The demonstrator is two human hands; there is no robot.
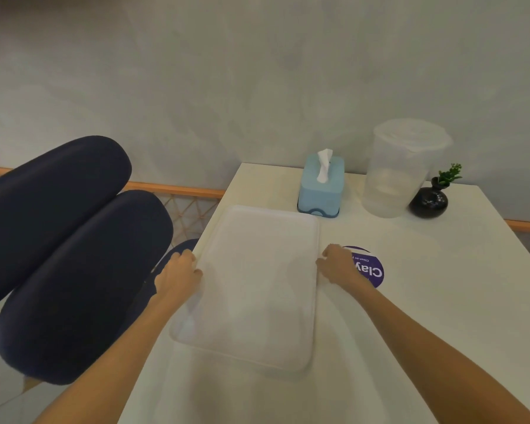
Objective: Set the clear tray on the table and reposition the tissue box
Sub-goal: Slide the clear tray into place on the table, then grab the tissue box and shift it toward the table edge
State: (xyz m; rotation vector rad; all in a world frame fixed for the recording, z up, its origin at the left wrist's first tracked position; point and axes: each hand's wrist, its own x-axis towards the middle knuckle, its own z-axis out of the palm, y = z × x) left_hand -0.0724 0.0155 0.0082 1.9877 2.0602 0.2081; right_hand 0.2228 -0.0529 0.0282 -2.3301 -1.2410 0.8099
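Note:
A clear, frosted rectangular tray (pixel 257 283) is over the left part of the white table (pixel 410 301), its near end seeming slightly raised. My left hand (pixel 178 270) grips the tray's left long edge at the table's left side. On the opposite long edge, my right hand (pixel 337 264) holds the tray. A light blue tissue box (pixel 320 191) with a white tissue sticking up stands just beyond the tray's far right corner, near the wall.
A clear lidded plastic container (pixel 401 169) stands right of the tissue box, and a small black vase with a green sprig (pixel 430 200) beside it. A purple round sticker (pixel 369 267) lies under my right hand. Dark blue cushioned chairs (pixel 74 255) stand left of the table.

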